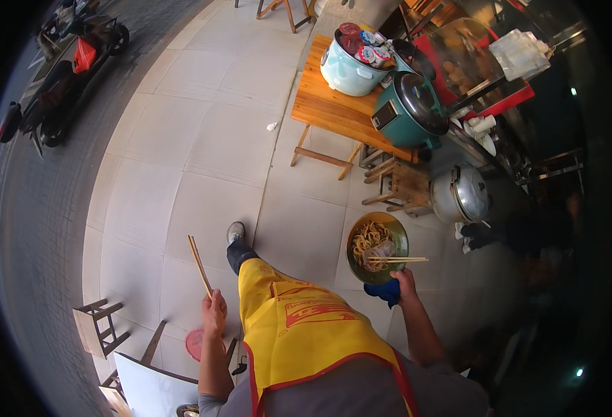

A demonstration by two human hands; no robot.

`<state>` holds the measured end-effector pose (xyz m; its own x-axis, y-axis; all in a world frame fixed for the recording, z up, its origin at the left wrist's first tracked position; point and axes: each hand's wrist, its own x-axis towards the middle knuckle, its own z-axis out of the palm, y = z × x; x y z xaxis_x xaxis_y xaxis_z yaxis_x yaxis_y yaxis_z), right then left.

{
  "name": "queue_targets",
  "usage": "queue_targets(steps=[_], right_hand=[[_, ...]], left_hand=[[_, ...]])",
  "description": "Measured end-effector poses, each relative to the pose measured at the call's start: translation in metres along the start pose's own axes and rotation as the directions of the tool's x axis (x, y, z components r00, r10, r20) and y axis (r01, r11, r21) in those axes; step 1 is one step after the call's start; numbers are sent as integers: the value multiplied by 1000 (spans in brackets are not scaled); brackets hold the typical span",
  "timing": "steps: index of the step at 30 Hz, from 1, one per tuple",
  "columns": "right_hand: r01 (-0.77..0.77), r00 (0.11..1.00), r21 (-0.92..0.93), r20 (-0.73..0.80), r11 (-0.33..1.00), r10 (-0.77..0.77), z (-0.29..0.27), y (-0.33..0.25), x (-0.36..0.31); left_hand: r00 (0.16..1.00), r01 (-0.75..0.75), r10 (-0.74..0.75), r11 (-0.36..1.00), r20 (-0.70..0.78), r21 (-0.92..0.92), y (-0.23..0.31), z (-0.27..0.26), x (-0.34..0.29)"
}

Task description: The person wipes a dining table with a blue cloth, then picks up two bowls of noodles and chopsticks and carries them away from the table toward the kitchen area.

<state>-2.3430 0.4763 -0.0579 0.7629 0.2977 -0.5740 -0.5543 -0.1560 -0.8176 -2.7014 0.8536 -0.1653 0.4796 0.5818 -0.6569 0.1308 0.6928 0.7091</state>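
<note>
Carrying step: right hand (406,283) clenched on green noodle-filled metal bowl (377,247) via blue cloth (385,292), left hand (213,313) grasping long wooden chopsticks (199,265); next needs level carry

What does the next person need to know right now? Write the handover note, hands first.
Left hand: closed on a pair of wooden chopsticks, held out to the left side, tips up.
Right hand: carries a green bowl of noodles over a blue cloth; a second pair of chopsticks lies across the bowl.
Ahead: wooden table with a teal rice cooker and a pale tub; a metal pot sits lower right.
Done: bowl filled. Left: bowl not yet set down anywhere.
</note>
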Motion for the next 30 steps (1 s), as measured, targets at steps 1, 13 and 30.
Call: queue_targets(steps=[1,13,30], right_hand=[[5,1000,19,-28,1000,-5,3,1,5],[117,970,373,-241,920,-26,94,-16,66],[67,981,226,-195,972,-22,6,14,65]], left_hand=[[999,4,-5,1000,34,22,13,11,22],[929,-176,12,894,369,412,193,106,261],[957,-88,-15,937,289,339,103,186,163]])
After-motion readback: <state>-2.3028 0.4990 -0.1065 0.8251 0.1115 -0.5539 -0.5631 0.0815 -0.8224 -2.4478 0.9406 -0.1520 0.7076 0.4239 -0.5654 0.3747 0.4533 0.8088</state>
